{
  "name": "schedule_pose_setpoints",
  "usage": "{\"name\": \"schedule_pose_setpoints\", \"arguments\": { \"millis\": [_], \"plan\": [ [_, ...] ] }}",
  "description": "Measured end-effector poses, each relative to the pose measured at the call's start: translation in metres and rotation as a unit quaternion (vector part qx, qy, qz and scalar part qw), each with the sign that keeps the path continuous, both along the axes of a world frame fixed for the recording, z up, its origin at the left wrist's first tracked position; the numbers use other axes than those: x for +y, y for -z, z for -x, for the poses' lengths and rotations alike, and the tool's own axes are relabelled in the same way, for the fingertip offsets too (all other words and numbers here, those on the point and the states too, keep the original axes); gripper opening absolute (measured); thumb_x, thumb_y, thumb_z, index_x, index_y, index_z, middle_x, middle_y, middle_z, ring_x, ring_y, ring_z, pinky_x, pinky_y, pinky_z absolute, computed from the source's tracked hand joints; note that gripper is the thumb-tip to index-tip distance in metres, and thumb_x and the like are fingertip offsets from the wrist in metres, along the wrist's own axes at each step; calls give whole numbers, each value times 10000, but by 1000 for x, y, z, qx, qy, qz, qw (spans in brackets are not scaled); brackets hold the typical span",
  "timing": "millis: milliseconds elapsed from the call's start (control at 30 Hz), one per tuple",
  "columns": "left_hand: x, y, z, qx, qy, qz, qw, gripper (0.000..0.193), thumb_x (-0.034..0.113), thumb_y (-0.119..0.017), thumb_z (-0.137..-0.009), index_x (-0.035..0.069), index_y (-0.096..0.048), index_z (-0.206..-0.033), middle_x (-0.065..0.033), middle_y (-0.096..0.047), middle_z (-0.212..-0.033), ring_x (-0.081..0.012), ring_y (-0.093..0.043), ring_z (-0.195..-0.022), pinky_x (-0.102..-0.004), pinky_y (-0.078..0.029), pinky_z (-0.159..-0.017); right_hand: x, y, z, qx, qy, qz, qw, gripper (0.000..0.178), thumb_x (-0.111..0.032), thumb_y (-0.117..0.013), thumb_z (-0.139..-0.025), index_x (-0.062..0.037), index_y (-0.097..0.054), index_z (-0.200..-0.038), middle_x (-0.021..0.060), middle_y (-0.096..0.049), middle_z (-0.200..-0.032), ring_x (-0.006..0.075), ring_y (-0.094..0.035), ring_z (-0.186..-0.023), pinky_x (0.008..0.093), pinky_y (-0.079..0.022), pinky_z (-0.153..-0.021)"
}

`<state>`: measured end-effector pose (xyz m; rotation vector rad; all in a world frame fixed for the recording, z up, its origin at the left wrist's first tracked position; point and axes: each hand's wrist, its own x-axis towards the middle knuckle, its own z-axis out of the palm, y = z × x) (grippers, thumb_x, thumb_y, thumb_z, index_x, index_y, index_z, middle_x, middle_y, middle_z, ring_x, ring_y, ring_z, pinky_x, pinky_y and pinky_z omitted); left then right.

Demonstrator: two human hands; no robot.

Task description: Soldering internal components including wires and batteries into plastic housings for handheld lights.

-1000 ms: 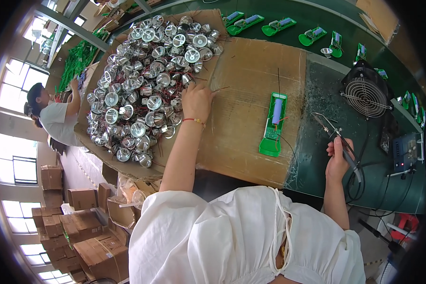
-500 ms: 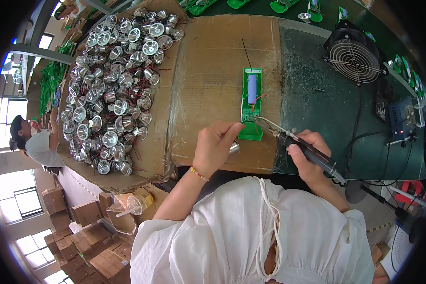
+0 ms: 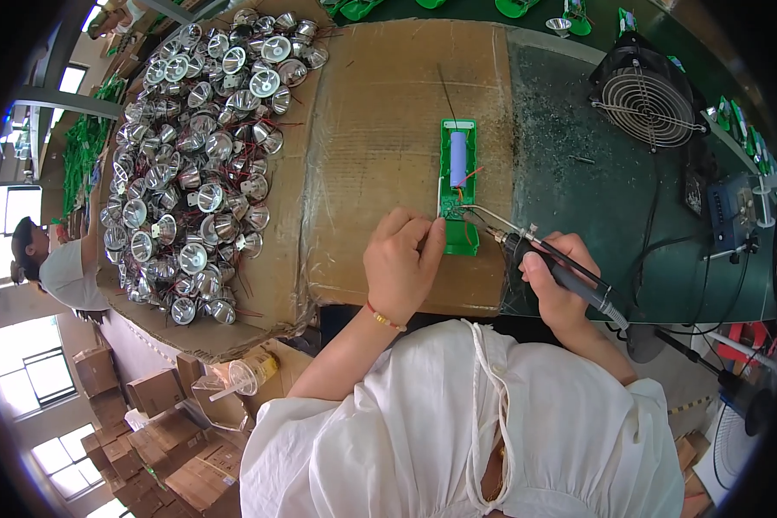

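Head view. The green housing (image 3: pixel 462 245) lies lengthwise on the cardboard sheet (image 3: pixel 388 121), in front of the person and between the two hands. It carries a purple cylindrical cell (image 3: pixel 458 160) and, below the cell, a small circuit board (image 3: pixel 451 205). A dark wire (image 3: pixel 445 91) projects past its upper end; a red wire (image 3: pixel 468 178) curves out beside the cell.

Right hand (image 3: pixel 563 281): the grip is wrapped around the soldering iron (image 3: pixel 514 247), thumb on top. The iron's front end and the thin metal tube (image 3: pixel 502 220) alongside it converge at the board (contact is too small to confirm).

Left hand (image 3: pixel 399 263): thumb and forefinger are close to each other at the board's lower left. Whether this grip pinches a wire cannot be told.

Surroundings: silver reflectors (image 3: pixel 207 155) are heaped at left; the fan (image 3: pixel 650 108) and the blue control unit (image 3: pixel 732 211) stand on the green counter (image 3: pixel 578 207) at right.

Cautions. The left fingertips are near the iron's tip; a slip of the right hand could burn them. Sideways drift of the tip could mark the cell's wrap or scorch the red wire. No clamp is visible on the housing, so a push from either hand could slide it and misplace the joint. Excess solder could bridge neighbouring pads.
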<state>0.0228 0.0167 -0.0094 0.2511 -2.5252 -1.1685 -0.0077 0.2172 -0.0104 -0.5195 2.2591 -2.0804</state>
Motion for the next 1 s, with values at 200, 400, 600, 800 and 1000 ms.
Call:
{"name": "schedule_pose_setpoints", "arguments": {
  "millis": [200, 400, 600, 800, 1000],
  "plan": [
    [-1, 0, 3, 6, -2, 63, 998, 170, 104, -640, -768, 38, -576, -625, -69, -569, -732, -252, -545, -658, -353, -436, -577, -6, 3, 1, -15, 1, 17, 1000, 135, -53, -612, -811, 23, -505, -840, 86, -560, -700, 103, -544, -570, 222, -453, -510],
    [-2, 1, 5, 2, 14, 52, 999, 175, 103, -641, -768, 27, -574, -626, -75, -565, -727, -256, -545, -646, -348, -434, -562, -10, -1, 3, -45, 18, 20, 999, 153, -60, -659, -788, 4, -521, -802, 32, -576, -624, 51, -517, -548, 204, -415, -492],
    [-4, 1, 7, -18, 19, -6, 1000, 170, 91, -635, -773, 10, -575, -636, -91, -560, -723, -263, -538, -594, -346, -425, -526, -10, -7, 0, -89, 43, 50, 994, 148, -76, -651, -804, 4, -530, -829, 61, -609, -663, 67, -556, -576, 209, -450, -524],
    [-5, 1, 7, -31, 20, -10, 999, 166, 87, -639, -768, 7, -573, -638, -93, -564, -726, -258, -543, -590, -337, -428, -524, -10, -7, -1, -76, 40, 60, 994, 156, -77, -650, -806, 8, -525, -845, 64, -609, -666, 68, -552, -575, 210, -447, -526],
    [-7, 2, 6, -36, 20, -22, 999, 170, 88, -638, -769, 4, -571, -637, -93, -564, -727, -254, -541, -582, -336, -425, -519, -8, -6, -1, -24, 39, 14, 999, 174, -86, -662, -801, 13, -527, -848, 37, -581, -639, 60, -535, -571, 206, -430, -519]
  ]
}}
